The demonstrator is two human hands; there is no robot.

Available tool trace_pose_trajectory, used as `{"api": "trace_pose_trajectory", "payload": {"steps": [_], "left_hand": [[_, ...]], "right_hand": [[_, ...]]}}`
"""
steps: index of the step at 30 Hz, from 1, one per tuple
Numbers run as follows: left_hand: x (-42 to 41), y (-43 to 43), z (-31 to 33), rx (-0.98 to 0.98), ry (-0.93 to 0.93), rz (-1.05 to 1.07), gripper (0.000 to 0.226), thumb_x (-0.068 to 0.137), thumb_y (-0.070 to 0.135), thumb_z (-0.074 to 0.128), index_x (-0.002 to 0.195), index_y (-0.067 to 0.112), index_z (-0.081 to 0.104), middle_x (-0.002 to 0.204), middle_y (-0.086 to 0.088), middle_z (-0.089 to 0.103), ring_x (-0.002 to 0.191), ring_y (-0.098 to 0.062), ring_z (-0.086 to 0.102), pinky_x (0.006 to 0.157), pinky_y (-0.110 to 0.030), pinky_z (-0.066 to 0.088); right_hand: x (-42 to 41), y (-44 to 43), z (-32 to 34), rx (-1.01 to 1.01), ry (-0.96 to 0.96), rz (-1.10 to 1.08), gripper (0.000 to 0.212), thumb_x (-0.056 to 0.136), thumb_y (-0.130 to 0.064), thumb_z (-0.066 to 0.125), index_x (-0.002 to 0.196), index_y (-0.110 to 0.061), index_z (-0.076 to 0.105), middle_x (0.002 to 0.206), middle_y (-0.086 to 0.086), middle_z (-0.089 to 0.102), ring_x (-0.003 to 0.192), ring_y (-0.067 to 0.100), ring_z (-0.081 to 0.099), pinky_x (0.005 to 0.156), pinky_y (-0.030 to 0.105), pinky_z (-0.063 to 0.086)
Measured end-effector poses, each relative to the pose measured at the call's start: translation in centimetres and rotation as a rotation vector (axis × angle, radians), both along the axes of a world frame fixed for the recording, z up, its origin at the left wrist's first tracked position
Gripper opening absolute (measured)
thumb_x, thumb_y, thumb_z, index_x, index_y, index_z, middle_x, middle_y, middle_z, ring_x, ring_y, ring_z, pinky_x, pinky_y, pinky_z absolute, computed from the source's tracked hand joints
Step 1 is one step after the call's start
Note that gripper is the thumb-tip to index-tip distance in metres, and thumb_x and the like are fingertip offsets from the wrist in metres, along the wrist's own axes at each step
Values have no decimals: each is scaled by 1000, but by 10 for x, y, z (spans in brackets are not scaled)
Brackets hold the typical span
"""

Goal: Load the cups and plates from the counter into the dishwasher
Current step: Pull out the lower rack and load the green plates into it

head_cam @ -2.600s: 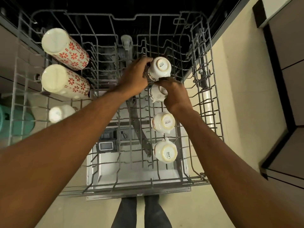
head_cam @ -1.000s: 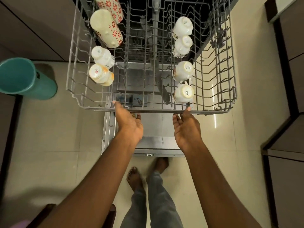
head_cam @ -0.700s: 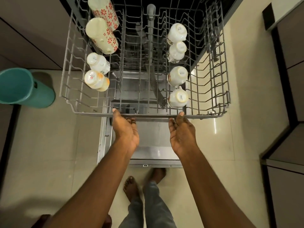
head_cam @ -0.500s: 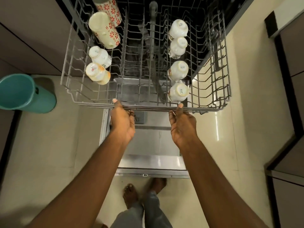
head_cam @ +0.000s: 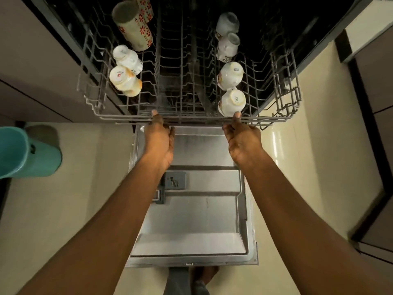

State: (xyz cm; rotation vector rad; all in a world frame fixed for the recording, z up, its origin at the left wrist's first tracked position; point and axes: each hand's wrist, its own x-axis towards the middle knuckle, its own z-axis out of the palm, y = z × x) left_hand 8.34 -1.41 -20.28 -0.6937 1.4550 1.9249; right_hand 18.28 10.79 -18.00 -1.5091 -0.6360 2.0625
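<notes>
The grey wire rack [head_cam: 191, 120] sits partly inside the dark dishwasher. My left hand [head_cam: 159, 139] and my right hand [head_cam: 242, 139] both press against its front rail, thumbs on top of the wire. Along the rack's right side stand several white cups upside down, the nearest [head_cam: 232, 102] just above my right thumb. On the left stand an orange-marked cup [head_cam: 125, 80], a white cup [head_cam: 126, 58] and two tall flowered tumblers [head_cam: 133, 28].
The dishwasher door [head_cam: 191, 209] lies open and flat below my arms, its detergent box [head_cam: 175, 180] showing. A teal bin [head_cam: 25, 152] stands on the tiled floor at left. Cabinets flank both sides. My feet show beneath the door's front edge.
The rack has slid away from me into the dishwasher with both hands following on its front rail. More of the open door is uncovered.
</notes>
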Motion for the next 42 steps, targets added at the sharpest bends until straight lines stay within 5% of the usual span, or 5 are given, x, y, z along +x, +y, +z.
{"api": "trace_pose_trajectory", "payload": {"steps": [8, 13, 18, 26, 42], "left_hand": [[-90, 54, -12, -11, 50, -90, 45, 100, 44, 41, 131, 14, 53, 112, -7, 65, 69, -9, 54, 59, -21, 50], [-136, 74, -25, 0, 88, -138, 46, 99, 45, 42, 134, 17, 51, 131, -7, 59, 105, -18, 60, 64, -24, 51], [-157, 88, -33, -16, 120, -146, 49, 98, 50, 42, 134, 18, 50, 127, -5, 59, 106, -22, 61, 55, -22, 52], [-131, 68, -56, -113, 418, -285, 65, 94, 56, 46, 138, 9, 43, 133, -9, 57, 109, -20, 62, 99, -42, 47], [-157, 39, -235, -1035, 1057, -1344, 75, 87, 36, 64, 148, 9, 28, 153, -15, 30, 139, -33, 30, 113, -43, 28]], "right_hand": [[-76, 48, 0, 27, 4, -27, 20, 93, -20, 62, 87, -14, 44, 121, 15, 60, 69, 15, 59, 48, 18, 54], [-112, 66, -2, 31, 4, -29, 35, 93, -19, 63, 120, -2, 48, 124, 16, 60, 100, 24, 66, 85, 32, 57], [-132, 81, -6, 57, -41, -11, 48, 94, -26, 61, 133, -5, 44, 133, 13, 56, 75, 15, 61, 40, 21, 50], [-99, 63, -58, 391, -49, 188, 26, 95, -32, 59, 87, -8, 60, 76, 0, 60, 75, 10, 58, 79, 28, 55], [-96, 99, -261, 1241, -927, 1322, 49, 96, -17, 50, 144, -14, 38, 145, 12, 42, 133, 32, 41, 107, 40, 36]]}}
